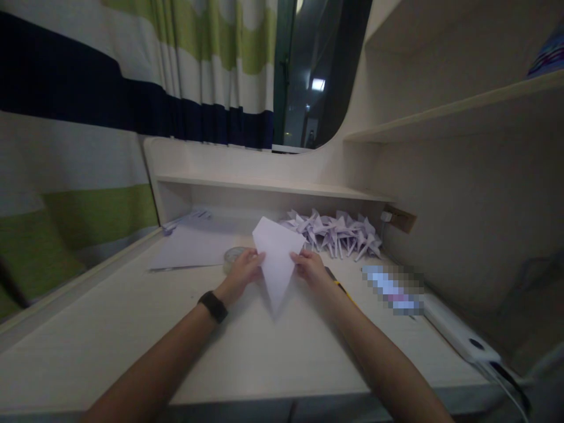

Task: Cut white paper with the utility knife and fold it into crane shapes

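Observation:
A pale lilac sheet of paper (277, 258), folded into a kite shape with its long point toward me, is held just above the desk (247, 352). My left hand (244, 271) pinches its left edge; a black band sits on that wrist. My right hand (311, 267) pinches its right edge. Both hands are closed on the paper.
A pile of several folded lilac paper figures (335, 234) lies behind my right hand. A stack of flat sheets (194, 247) and a tape roll (232, 255) lie at the left. A white power strip (458, 335) runs along the right. A low shelf (264, 185) spans the back.

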### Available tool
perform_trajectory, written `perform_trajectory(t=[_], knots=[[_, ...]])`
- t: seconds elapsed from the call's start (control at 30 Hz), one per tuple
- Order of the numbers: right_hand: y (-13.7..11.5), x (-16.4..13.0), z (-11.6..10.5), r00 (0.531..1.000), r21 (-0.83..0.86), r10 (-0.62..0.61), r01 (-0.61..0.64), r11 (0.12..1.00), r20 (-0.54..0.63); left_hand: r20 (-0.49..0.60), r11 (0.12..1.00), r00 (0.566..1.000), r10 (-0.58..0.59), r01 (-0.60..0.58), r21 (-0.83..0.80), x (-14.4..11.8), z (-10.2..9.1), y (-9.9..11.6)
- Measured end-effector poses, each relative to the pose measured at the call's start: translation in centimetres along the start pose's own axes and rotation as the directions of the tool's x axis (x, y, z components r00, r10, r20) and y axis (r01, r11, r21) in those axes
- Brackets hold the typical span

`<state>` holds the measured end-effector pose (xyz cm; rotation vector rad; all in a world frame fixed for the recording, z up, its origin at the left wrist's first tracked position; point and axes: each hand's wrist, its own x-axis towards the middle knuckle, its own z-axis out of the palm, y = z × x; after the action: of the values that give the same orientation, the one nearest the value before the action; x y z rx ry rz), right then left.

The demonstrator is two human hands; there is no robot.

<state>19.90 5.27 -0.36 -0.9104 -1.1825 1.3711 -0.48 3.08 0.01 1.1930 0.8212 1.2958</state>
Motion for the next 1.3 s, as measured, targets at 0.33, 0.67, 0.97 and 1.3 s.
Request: perform_trajectory(t=[0.33,0.67,0.97,1.3], knots=[[-2.2,-2.1,-2.1,0.984,-0.271,0.047,0.001,0.963,0.173,0.151,0.942,0.987,-0.063,0.009,0.336,-0.8,-3.3,2.6],[1.0,-2.8,-1.3,0.984,-0.131,0.076,-0.055,0.990,0.160,0.201,0.915,0.978,-0.049,-0.037,0.402,-1.2,-3.0,1.0],[1.0,-3.0,-1.2,0.965,0.021,0.078,-0.086,0.996,0.252,0.187,0.939,0.978,-0.094,0.025,0.342,-1.4,-3.0,1.0],[0.3,-2.7,-1.2,0.987,-0.006,0.052,-0.052,0.999,0.151,0.197,0.991,0.972,-0.129,0.120,0.055,-1.2,-3.8,0.9]])
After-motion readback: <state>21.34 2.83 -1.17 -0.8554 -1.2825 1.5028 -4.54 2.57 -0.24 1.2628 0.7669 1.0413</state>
